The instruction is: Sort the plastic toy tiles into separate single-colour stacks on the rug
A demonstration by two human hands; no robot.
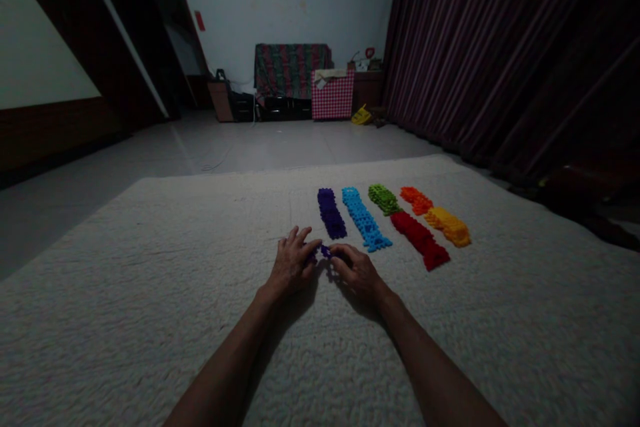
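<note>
My right hand pinches a small purple notched piece between thumb and fingers, just above the pale quilted mat. Beside it, my left hand has its thumb and index finger closed on another bit of purple, mostly covered by the fingers; its other fingers are raised. Whether the two purple bits join cannot be made out. Just beyond the hands lies a row of overlapping dark purple notched pieces. To its right is a similar light blue row.
Farther right on the mat lie green, red, orange and yellow rows of notched pieces. Past the mat are a tiled floor, a cloth-covered piece of furniture and a checked cloth. Dark curtains hang right.
</note>
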